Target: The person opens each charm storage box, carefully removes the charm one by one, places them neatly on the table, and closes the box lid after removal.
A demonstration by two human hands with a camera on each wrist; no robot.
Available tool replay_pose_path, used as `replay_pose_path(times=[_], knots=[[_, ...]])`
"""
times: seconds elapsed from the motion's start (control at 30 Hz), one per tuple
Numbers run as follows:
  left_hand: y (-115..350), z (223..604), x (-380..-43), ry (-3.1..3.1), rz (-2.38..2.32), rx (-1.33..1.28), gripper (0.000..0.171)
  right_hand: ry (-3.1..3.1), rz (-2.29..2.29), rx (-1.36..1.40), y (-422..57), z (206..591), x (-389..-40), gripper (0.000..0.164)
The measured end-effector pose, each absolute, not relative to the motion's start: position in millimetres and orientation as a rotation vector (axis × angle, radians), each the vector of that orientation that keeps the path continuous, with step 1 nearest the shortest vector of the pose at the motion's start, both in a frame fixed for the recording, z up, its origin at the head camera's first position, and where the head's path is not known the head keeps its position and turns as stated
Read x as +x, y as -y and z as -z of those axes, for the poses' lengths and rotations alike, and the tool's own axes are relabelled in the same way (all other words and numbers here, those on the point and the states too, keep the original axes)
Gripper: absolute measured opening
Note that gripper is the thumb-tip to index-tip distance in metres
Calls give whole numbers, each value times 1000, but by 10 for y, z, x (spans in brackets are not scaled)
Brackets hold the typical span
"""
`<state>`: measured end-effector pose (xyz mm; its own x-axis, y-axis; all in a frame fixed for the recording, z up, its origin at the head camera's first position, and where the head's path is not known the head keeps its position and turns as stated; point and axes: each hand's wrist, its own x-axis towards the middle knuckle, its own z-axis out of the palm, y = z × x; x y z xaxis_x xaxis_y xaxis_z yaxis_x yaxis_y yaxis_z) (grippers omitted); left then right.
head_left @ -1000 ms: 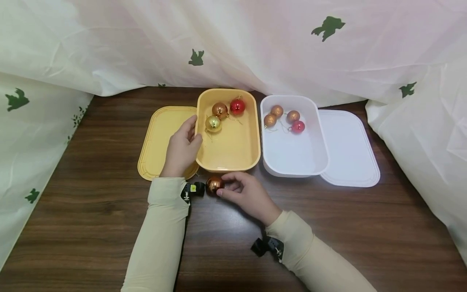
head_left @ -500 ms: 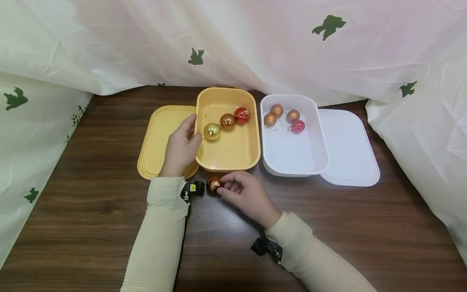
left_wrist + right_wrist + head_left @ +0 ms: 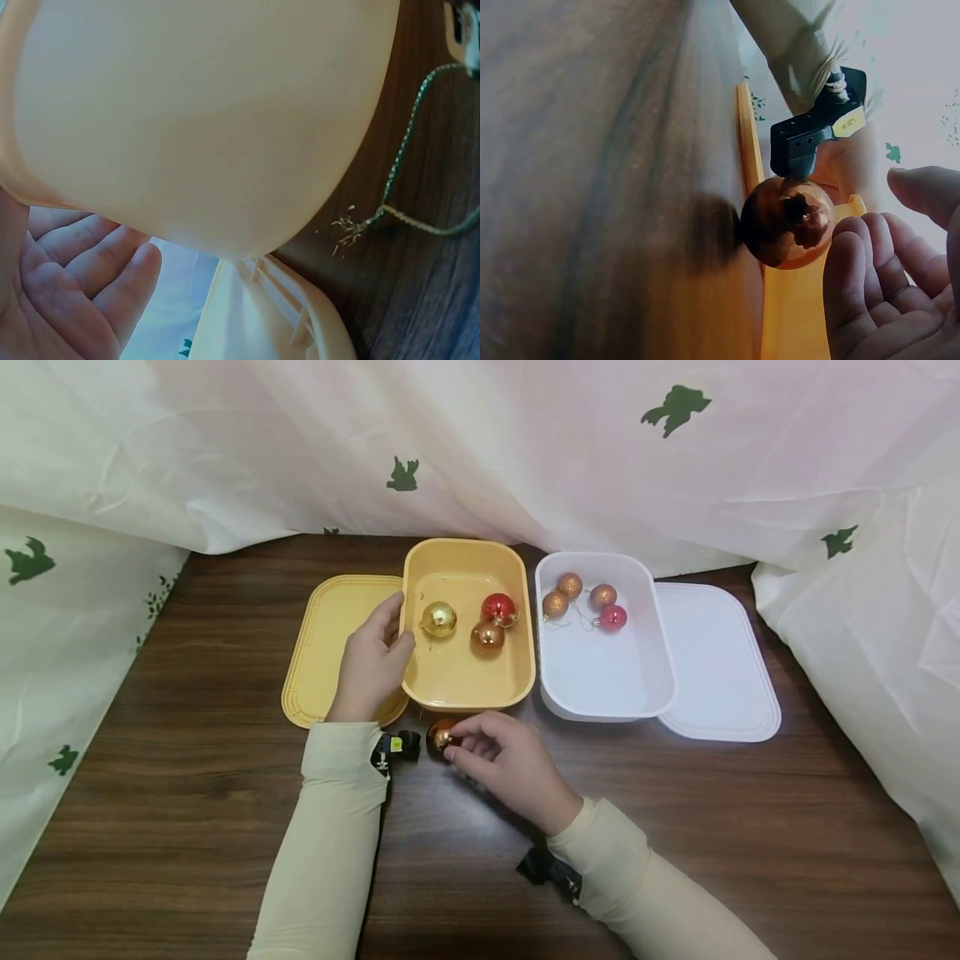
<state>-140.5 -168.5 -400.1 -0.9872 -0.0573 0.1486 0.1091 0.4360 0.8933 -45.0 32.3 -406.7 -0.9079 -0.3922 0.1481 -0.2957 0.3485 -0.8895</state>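
Observation:
My left hand rests at the left side of the yellow box, its thumb at the rim. In the left wrist view its fingers lie loosely beside the box wall. In front of this box, a shiny copper bauble sits on the table. My right hand is at the bauble's right side, fingertips right at it, with thumb and fingers apart in the right wrist view. Inside the yellow box are a gold bauble, a red bauble and a copper bauble.
To the right stands a white box with several small baubles, glittery orange and red. A white lid lies beyond it; a yellow lid lies left of the yellow box. Patterned white cloth hangs behind the dark wooden table.
Inside the yellow box, the red and copper baubles have rolled nearer to me, the copper one also rightwards; the gold one has shifted slightly. Both hands have stayed nearly still.

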Motion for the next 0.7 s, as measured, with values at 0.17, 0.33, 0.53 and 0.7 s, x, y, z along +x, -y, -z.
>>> replay_pose_path(times=[0.17,0.33,0.53,0.7], knots=[[1686,3999,-1409,2516,1602,-54,50,-2488,1656,-656,-332,4027,-454,18],[1689,3992,-1407,2524,1603,-50,50,-2504,1696,-677,-350,4007,-470,19],[1691,3967,-1400,2542,1603,-52,50,-2520,1696,-665,-379,3982,-492,18],[1694,3939,-1397,2593,1550,-15,50,-2514,1683,-648,-383,3973,-499,18]])
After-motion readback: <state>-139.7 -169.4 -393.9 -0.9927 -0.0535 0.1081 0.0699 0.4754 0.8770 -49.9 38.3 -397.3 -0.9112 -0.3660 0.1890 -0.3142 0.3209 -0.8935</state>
